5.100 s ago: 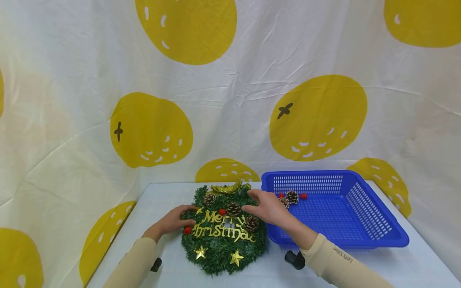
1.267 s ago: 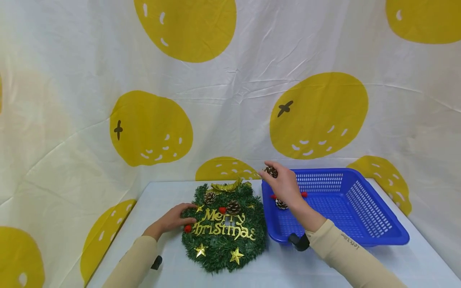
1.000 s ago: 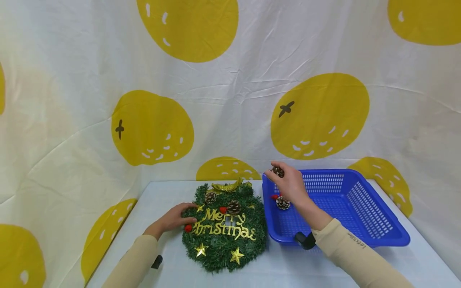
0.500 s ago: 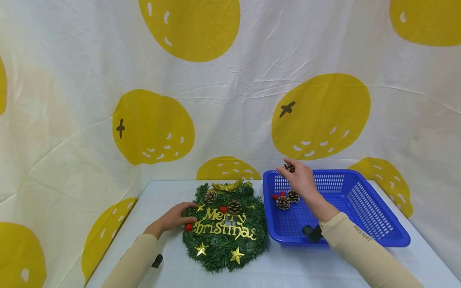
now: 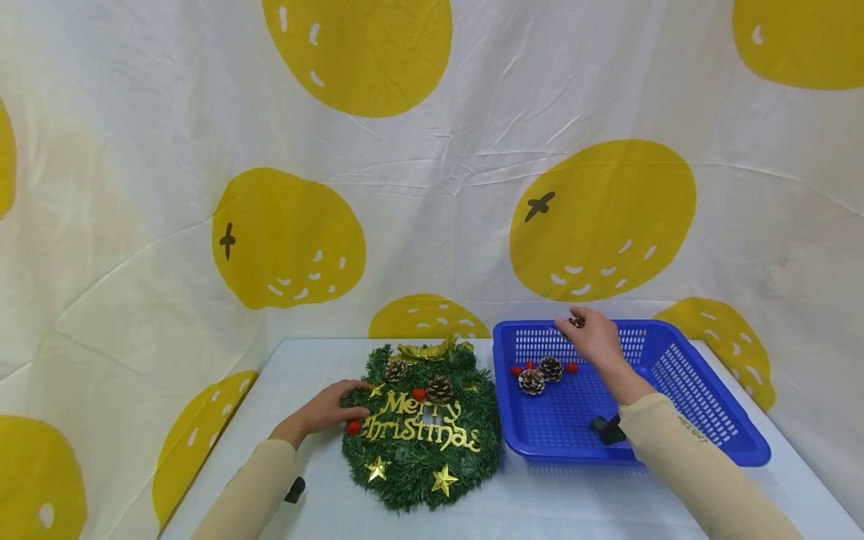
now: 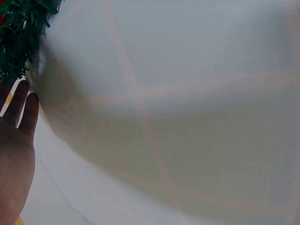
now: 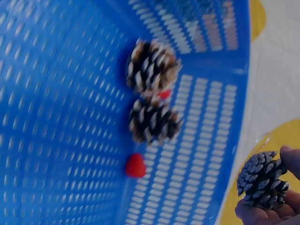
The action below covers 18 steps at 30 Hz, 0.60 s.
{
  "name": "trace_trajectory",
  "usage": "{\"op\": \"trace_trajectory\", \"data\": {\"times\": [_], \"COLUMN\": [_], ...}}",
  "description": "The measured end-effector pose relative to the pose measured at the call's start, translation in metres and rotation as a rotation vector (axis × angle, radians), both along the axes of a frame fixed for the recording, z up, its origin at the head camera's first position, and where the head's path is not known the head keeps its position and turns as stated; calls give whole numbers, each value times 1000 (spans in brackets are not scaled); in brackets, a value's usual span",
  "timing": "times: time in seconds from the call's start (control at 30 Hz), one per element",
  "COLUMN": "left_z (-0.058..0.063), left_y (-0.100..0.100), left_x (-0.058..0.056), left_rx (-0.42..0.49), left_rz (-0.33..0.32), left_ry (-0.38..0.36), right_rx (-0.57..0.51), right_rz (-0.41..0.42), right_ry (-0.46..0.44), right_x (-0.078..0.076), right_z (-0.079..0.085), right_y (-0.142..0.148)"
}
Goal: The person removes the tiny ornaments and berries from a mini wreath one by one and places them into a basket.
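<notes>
Now, in the head view, the right hand [image 5: 599,337] pinches a pine cone [image 5: 577,322] above the far side of the blue basket [image 5: 574,431]. A few seconds ago that hand was at the wreath [image 5: 408,454], where a cone sat right of the lettering; that spot now shows only greenery. The hand has since travelled right, so this cone looks cleared from the wreath but not yet set down. The basket's far left part contains two more cones [image 5: 531,382] and three red berries [image 5: 571,368], one right of the cones and two left of them. The left hand [image 5: 327,407] has stayed at the wreath's left edge, thumb and fingers apart.

The left wrist view shows that hand's fingers fairly straight, touching or just beside the greenery, over the white table [image 6: 187,84]; I cannot tell how firmly they press.

The right wrist view shows the raised cone between thumb and fingers, well apart from the two cones lying by the basket's slotted wall. Two berries are visible near them.
</notes>
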<state>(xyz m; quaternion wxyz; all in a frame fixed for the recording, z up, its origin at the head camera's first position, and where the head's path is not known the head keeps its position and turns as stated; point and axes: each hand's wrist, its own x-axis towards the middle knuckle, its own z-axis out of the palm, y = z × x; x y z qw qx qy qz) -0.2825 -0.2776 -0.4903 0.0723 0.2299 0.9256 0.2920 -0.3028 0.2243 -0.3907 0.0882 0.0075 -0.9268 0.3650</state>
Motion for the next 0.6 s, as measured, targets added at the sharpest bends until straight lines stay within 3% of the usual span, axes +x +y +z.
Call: {"op": "trace_trajectory", "data": {"times": [0.23, 0.6], "left_z": [-1, 0], "left_y": [0, 0], "left_x": [0, -1], "left_rx": [-5, -5], "left_rz": [2, 5], "left_ry": [-3, -10], "right_rx": [146, 289], "right_rz": [32, 164], "right_ry": [-153, -229], "right_x": [-6, -13], "right_z": [-12, -24], "right_y": [15, 19]}}
